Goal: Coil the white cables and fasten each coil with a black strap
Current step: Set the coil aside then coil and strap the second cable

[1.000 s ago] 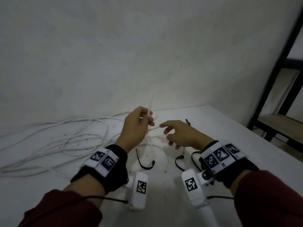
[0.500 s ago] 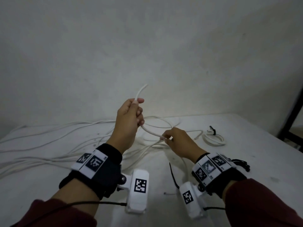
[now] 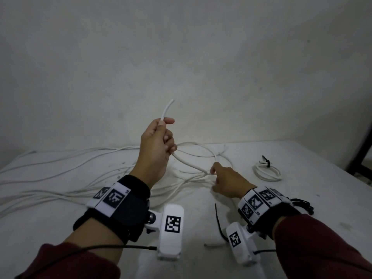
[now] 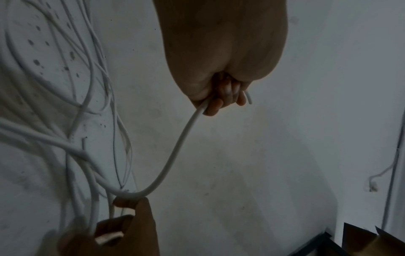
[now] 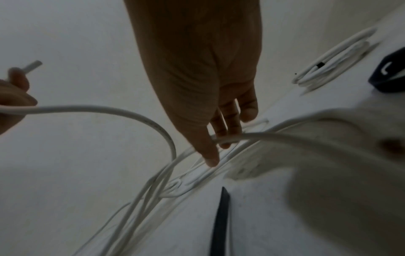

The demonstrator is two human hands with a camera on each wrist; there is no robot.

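My left hand (image 3: 166, 137) is raised above the table and grips a white cable (image 3: 187, 164) near its end. The short cut end sticks up past the thumb. From this fist (image 4: 221, 100) the cable (image 4: 175, 150) sags down and right to my right hand (image 3: 213, 172), which pinches it just above the table. In the right wrist view the cable (image 5: 131, 112) crosses that hand's fingers (image 5: 228, 128). A loose black strap (image 3: 218, 222) lies on the table by my right wrist. A finished coil (image 3: 266, 172) with a black strap on it lies to the right.
Several loose white cables (image 3: 60, 178) sprawl over the left half of the white table (image 3: 312, 228) and tangle under my hands. More black straps (image 3: 302, 204) lie behind my right wrist. A wall stands close behind the table, and a dark shelf frame (image 3: 360, 154) is at the right.
One second ago my right hand was open beside the cable; it now pinches the cable lower down. My left hand has lifted the cable end slightly. The head view has swung left.
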